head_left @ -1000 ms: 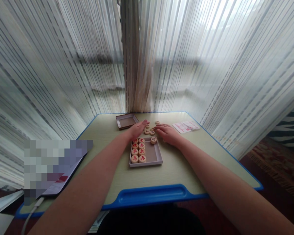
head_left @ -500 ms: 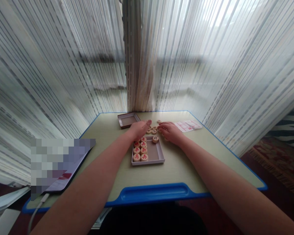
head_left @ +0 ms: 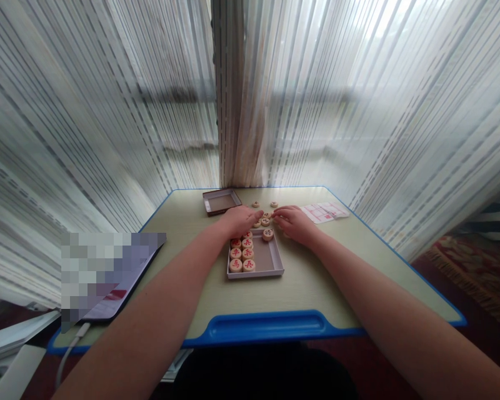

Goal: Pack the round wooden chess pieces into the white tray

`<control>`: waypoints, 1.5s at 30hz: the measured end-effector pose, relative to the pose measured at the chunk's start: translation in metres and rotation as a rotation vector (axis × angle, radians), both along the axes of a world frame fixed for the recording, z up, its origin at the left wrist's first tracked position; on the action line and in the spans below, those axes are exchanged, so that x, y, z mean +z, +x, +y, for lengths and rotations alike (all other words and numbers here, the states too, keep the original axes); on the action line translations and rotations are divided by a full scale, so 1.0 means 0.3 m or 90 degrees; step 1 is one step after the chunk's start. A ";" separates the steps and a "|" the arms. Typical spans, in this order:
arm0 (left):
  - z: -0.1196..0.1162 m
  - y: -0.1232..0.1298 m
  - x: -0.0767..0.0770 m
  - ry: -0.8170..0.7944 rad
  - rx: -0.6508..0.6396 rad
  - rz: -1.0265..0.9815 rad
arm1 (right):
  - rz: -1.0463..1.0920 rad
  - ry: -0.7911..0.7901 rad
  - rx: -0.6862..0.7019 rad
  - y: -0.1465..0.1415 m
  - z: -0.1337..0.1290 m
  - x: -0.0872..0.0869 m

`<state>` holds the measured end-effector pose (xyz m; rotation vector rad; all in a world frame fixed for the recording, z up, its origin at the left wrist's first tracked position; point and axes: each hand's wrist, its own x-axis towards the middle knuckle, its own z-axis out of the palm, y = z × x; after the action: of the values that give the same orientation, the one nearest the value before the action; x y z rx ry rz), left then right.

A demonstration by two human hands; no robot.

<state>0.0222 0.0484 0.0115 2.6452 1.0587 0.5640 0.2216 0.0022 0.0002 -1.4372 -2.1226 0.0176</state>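
My left hand (head_left: 240,221) is over the far left edge of the shallow box (head_left: 268,266), fingers stretched toward several loose Chinese chess pieces (head_left: 265,221) just beyond it. My right hand (head_left: 291,222) lies low on the other side of that cluster, its fingers apart and slightly bent, their tips beside the pieces. I see no piece held in either hand, though the undersides are hidden. Inside the box, red-marked chess pieces (head_left: 248,254) stand in two columns along the left. One dark-marked piece (head_left: 268,234) rests at the box's far edge.
The box lid (head_left: 221,202) lies at the back left of the blue-edged table (head_left: 308,294). A folded paper board (head_left: 324,212) is at the right. Two loose pieces (head_left: 274,204) lie farther back. A tablet-like device (head_left: 108,308) with a cable occupies the left edge.
My left hand has lowered slightly, its fingers now flatter over the loose pieces. A piece behind it has come into view. My right hand stays nearly in place; the whole view has shifted slightly.
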 end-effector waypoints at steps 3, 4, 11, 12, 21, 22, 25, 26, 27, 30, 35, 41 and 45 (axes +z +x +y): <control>0.003 -0.001 -0.009 -0.002 0.016 -0.005 | 0.016 0.019 0.012 0.000 -0.002 0.002; 0.004 -0.002 -0.010 -0.006 0.011 -0.002 | 0.027 0.031 0.013 0.001 -0.004 0.004; 0.006 -0.007 -0.006 -0.028 0.005 0.013 | 0.073 0.136 0.001 0.003 -0.022 0.026; 0.004 -0.007 -0.002 -0.022 0.014 0.010 | 0.074 0.140 -0.001 0.004 -0.022 0.027; -0.053 0.012 0.059 -0.138 0.033 -0.320 | 0.141 0.123 0.018 -0.006 -0.048 0.044; -0.060 0.015 0.065 -0.166 0.021 -0.351 | 0.164 0.111 0.024 -0.011 -0.055 0.049; -0.082 0.022 0.079 -0.212 0.008 -0.398 | 0.244 0.057 0.029 -0.026 -0.068 0.058; -0.088 0.023 0.081 -0.221 0.006 -0.402 | 0.271 0.039 0.025 -0.030 -0.069 0.059; -0.094 0.024 0.083 -0.231 0.002 -0.404 | 0.295 0.024 0.020 -0.033 -0.070 0.059; -0.103 0.026 0.082 -0.247 -0.005 -0.397 | 0.342 -0.007 0.008 -0.036 -0.069 0.061; -0.097 0.029 0.070 -0.268 0.003 -0.386 | 0.348 -0.057 0.043 -0.043 -0.087 0.078; -0.095 0.030 0.062 -0.291 -0.024 -0.373 | 0.278 -0.063 0.038 -0.053 -0.108 0.099; -0.106 0.030 0.069 -0.269 -0.033 -0.358 | 0.249 -0.057 0.036 -0.052 -0.109 0.099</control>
<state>0.0312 0.0166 0.0321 1.9716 0.8180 0.8893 0.2059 -0.0307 0.0301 -1.2982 -1.8570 0.3881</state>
